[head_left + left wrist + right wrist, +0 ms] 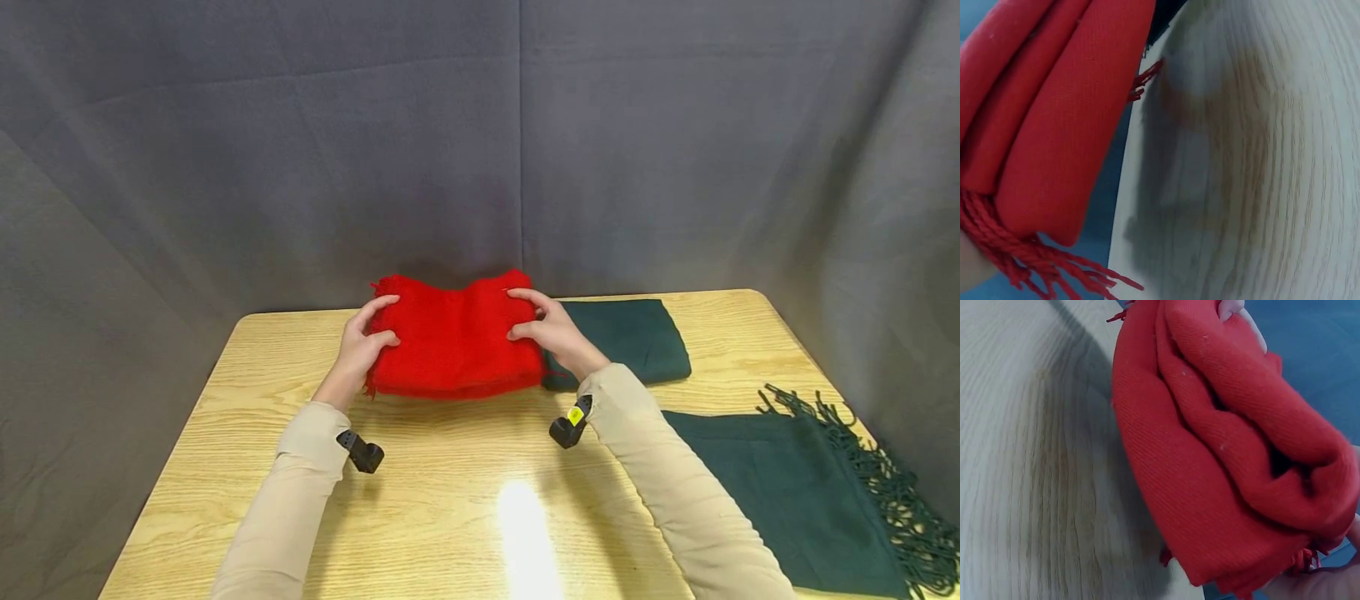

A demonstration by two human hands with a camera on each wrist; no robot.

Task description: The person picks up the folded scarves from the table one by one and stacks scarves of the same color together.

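Observation:
A folded red fringed scarf [453, 342] is stretched between both hands at the back of the table, its middle sagging slightly. My left hand [358, 342] grips its left end, thumb and index finger on the upper face. At the right end my right hand [555, 329] grips it the same way. Layered folds of the scarf [1210, 437] show in the right wrist view, with part of the right hand [1316, 584] at the lower corner. Fringe strands [1041, 265] dangle beside the left hand in the left wrist view. The other fingers are hidden behind the cloth.
A folded dark green cloth [630, 337] lies just right of the scarf, partly behind the right hand. Nearer on the right, a dark green fringed scarf [795, 492] lies by the table's edge. Grey curtains [375, 167] hang behind the wooden table [435, 508].

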